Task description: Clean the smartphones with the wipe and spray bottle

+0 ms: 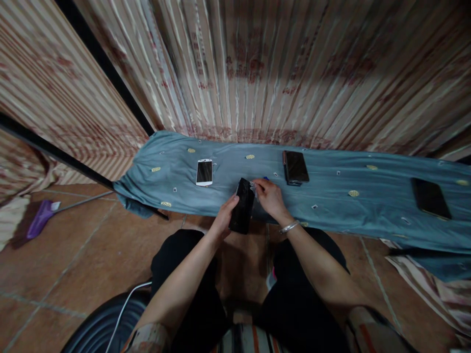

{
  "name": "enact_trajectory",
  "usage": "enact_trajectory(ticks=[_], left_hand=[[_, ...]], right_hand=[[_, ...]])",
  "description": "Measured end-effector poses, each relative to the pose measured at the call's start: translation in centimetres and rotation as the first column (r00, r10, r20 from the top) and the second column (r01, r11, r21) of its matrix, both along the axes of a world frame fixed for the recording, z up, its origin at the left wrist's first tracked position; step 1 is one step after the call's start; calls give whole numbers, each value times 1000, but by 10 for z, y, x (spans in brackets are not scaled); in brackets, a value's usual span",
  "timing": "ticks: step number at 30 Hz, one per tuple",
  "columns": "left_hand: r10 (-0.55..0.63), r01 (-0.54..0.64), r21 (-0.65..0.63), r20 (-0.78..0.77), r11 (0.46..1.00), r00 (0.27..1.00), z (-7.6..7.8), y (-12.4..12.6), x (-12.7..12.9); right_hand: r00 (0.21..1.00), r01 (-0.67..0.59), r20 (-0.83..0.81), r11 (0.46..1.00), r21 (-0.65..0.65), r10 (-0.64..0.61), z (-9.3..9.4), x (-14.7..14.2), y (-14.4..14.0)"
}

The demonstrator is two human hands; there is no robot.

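Held upright over the near edge of the blue-grey patterned cloth: a black slab-shaped phone, left hand clamped along its side, right hand pinching thin clear film at its top corner. Likely to slip onto tile below if tugged hard. Farther back, white phone, dark stacked phones.

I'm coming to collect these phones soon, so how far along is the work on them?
Nothing looks finished. In hand: the left hand grips a black phone while the right hand peels a clear film at its top edge. Lying untouched on the blue cloth: a white phone, a dark stacked pair and a black phone at far right.
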State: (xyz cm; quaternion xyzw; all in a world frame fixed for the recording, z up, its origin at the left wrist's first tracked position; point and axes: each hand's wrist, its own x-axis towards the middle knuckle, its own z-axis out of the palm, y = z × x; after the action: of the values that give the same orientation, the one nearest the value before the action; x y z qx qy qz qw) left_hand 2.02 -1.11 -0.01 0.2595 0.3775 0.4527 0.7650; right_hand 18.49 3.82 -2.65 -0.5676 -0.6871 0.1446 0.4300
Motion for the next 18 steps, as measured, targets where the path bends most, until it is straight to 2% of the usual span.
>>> enact_trajectory(ticks=[5, 10, 14, 18], left_hand=[[39, -38, -37, 28, 999, 999, 3, 2, -1], [102, -102, -13, -2, 995, 995, -1, 7, -1], [128, -127, 21, -33, 992, 991, -3, 9, -2], [228, -224, 96, -31, 970, 973, -9, 14, -5]], right_hand=[[982, 23, -182, 992, -127, -46, -5, 1, 6], [901, -97, -434, 960, -261, -27, -14, -4, 10], [840, -149, -539, 931, -332, -57, -16, -9, 8], [758, -216, -646, 899, -381, -91, -12, -16, 1]])
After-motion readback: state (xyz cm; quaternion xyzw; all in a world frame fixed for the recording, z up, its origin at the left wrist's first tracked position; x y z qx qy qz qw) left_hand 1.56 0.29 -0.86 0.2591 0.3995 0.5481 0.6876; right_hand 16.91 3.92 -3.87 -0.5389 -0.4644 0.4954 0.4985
